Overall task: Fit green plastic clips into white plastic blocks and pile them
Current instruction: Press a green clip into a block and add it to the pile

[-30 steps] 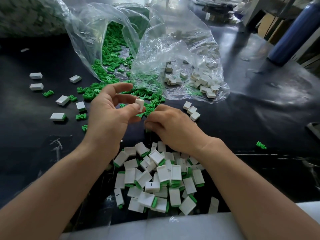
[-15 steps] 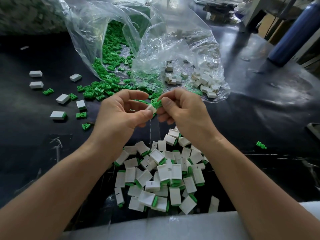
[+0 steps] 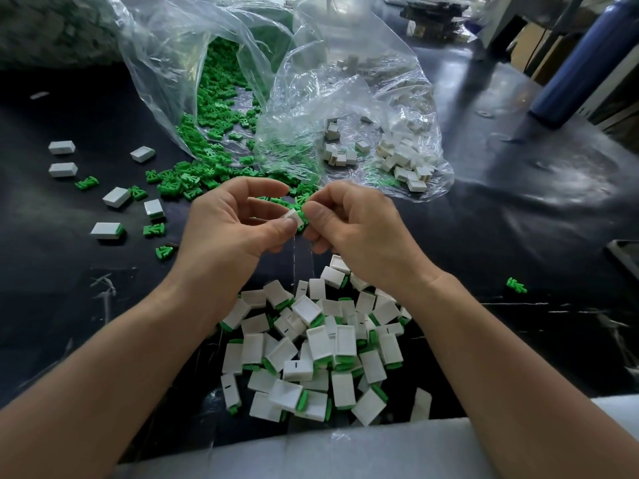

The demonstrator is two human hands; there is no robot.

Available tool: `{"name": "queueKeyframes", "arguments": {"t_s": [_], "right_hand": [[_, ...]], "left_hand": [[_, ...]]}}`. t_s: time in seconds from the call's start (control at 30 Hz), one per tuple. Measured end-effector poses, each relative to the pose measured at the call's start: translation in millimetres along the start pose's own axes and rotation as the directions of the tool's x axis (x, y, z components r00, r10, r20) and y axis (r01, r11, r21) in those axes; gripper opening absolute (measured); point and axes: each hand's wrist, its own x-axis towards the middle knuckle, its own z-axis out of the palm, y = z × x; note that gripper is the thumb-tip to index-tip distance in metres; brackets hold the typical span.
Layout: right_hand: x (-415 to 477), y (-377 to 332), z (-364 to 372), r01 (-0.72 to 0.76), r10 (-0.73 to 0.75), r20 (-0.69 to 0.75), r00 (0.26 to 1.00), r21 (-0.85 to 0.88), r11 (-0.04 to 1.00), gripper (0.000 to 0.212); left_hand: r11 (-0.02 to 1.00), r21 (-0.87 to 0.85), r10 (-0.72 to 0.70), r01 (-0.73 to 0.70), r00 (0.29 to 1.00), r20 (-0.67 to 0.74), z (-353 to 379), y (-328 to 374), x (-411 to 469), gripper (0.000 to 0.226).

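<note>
Head view: left hand (image 3: 228,226) pinches block (image 3: 290,216), right hand (image 3: 349,229) pinches clip (image 3: 303,221) at its mouth; both look light, stiff, slick, so grip flat sides

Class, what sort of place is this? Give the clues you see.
Probably a small factory assembly bench: clear bags of green clips and white blocks spill over a dark worktable, beside a pile of fitted pieces.

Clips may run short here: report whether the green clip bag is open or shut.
Open. The clear bag lies on its side and green clips spill from its mouth onto the black table.
</note>
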Motion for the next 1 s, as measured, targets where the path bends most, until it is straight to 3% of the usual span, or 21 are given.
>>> {"name": "queueKeyframes", "arguments": {"t_s": [0.63,0.77,1.0], "right_hand": [[-4.7,-7.0,-4.0,0.005,0.008,0.064,0.998,-0.200,0.980,0.025],[-8.2,-9.0,0.2,0.050,-0.041,0.043,0.998,-0.235,0.971,0.024],[-9.1,-11.6,-5.9,0.104,-0.056,0.157,0.986,-0.311,0.945,0.024]], "left_hand": [[0.989,-0.107,-0.094,0.102,0.992,0.081,-1.3,6.8,-2.4,0.036],[0.993,-0.075,-0.084,0.091,0.991,0.101,-3.8,8.1,-2.7,0.038],[0.999,0.033,-0.038,0.034,0.990,0.139,-4.8,11.8,-6.2,0.037]]}}
